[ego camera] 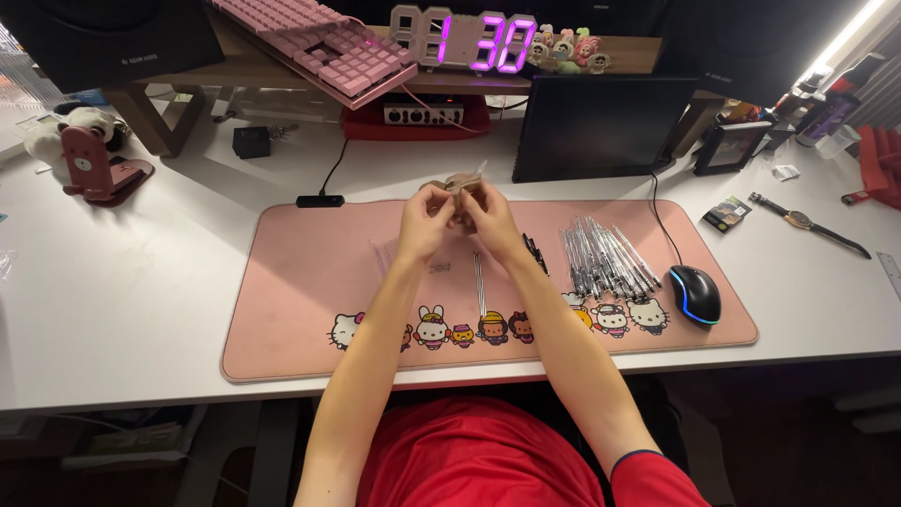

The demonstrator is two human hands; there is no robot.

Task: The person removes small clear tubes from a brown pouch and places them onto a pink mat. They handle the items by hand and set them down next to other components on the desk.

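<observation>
Nearest you, along the front edge of the pink desk mat [300, 310], runs a printed row of cartoon characters [469, 330]. The mat gives the small parts a soft, contrasting surface that stops them rolling off.

Just beyond the characters, a few thin metal rods [480, 282] lie at mat centre, directly under your hands. To the right, a larger batch of clear pens [605, 258] lies fanned side by side — sorted apart from the loose parts, near your right hand. A black mouse [695, 294] with a blue light rim sits at the mat's right edge, clear of the work zone.

Your left hand [424, 223] and right hand [490, 221] meet above the mat's far half, raised off the surface. Both pinch one small beige item [462, 185] between fingertips; the grips are narrow, thumb against forefinger. What the item is cannot be told — it is mostly hidden by your fingers. Holding it at centre, lifted, keeps it in your line of sight.

Right of the mat, a small dark square packet [727, 213] with green and pale print lies flat on the white desk [122, 282], beside a wristwatch [807, 222].

Farther back stand a dark tablet screen [601, 127], a red audio unit [418, 117] and a tilted pink keyboard [314, 42] on the wooden shelf. A digital clock [465, 39] with violet lit digits faces you.
</observation>
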